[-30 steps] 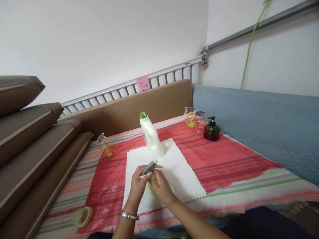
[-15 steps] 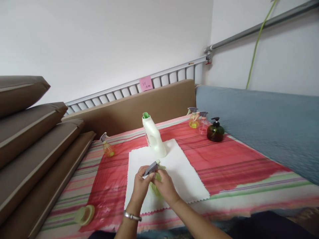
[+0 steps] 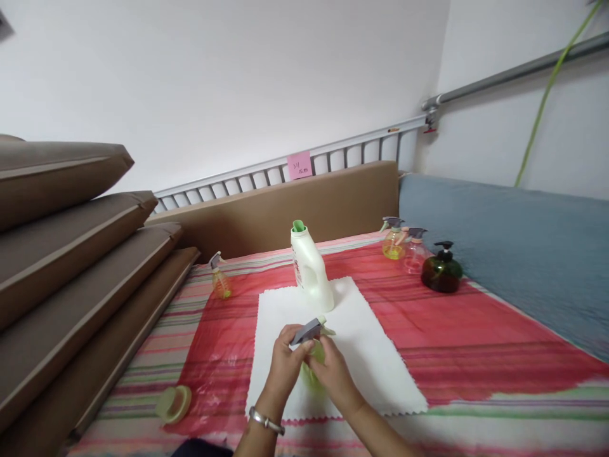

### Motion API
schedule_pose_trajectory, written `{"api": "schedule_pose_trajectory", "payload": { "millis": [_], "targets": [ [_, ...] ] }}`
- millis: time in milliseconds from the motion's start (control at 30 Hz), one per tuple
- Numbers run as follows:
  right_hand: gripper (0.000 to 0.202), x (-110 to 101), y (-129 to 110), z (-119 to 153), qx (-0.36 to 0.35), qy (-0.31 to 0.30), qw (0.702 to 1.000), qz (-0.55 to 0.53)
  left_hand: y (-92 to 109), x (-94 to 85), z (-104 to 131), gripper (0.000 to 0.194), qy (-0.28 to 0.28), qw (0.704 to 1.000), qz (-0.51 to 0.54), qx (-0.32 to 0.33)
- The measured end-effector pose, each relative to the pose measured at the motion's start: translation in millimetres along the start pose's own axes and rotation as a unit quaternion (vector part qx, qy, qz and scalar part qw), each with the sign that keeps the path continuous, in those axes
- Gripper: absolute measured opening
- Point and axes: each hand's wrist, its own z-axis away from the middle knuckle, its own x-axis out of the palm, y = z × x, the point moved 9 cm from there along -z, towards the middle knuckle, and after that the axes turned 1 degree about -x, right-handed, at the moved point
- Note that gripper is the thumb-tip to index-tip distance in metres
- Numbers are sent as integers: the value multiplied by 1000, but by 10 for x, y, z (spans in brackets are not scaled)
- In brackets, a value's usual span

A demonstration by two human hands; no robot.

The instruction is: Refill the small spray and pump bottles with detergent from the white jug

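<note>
Between my hands stands a small spray bottle (image 3: 313, 376) with a yellow-green body and a grey trigger head with a pale green nozzle, over a white scalloped cloth (image 3: 380, 374). My left hand (image 3: 285, 360), with a silver bracelet at its wrist, grips the spray head and neck. Closed around the upper body is my right hand (image 3: 337, 374), its fingers partly hiding the bottle. Just beyond, a large white jug (image 3: 311, 273) with an open green spout stands on the cloth. At the lower left lies a pale green cap (image 3: 174, 404).
A spray bottle with orange tint (image 3: 221, 283) stands at the left. At the back right are a yellow spray bottle (image 3: 392, 244), a pink one (image 3: 415, 254) and a dark green pump bottle (image 3: 442, 270). Brown cushions (image 3: 90, 285) are stacked at left; a radiator (image 3: 257, 174) runs behind.
The view has shifted, so everything appears farther right and slightly lower. Both hands keep their hold on the spray bottle, with little visible change in grip.
</note>
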Motion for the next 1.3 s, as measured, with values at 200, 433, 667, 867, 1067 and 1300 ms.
{"api": "schedule_pose_trajectory", "payload": {
  "millis": [200,433,667,867,1067,1300],
  "targets": [
    [29,-1,-2,6,-7,0,1000,8,-32,5,11,21,1,1000,8,-1],
    [33,19,-38,35,-20,9,1000,15,-21,-4,14,20,1,1000,5,-1],
    [25,-42,-133,21,-32,37,997,57,-99,-12,-4,24,-16,1000,-5,-9],
    [23,-13,-156,26,-40,33,997,60,-131,-30,-19,26,-8,1000,-8,-20],
    [28,-6,-155,34,-40,26,998,44,-48,-15,0,23,-5,1000,-16,-7],
    [21,-43,-181,19,-40,22,998,52,-53,-1,6,22,-10,1000,-4,-4]
  ]
}}
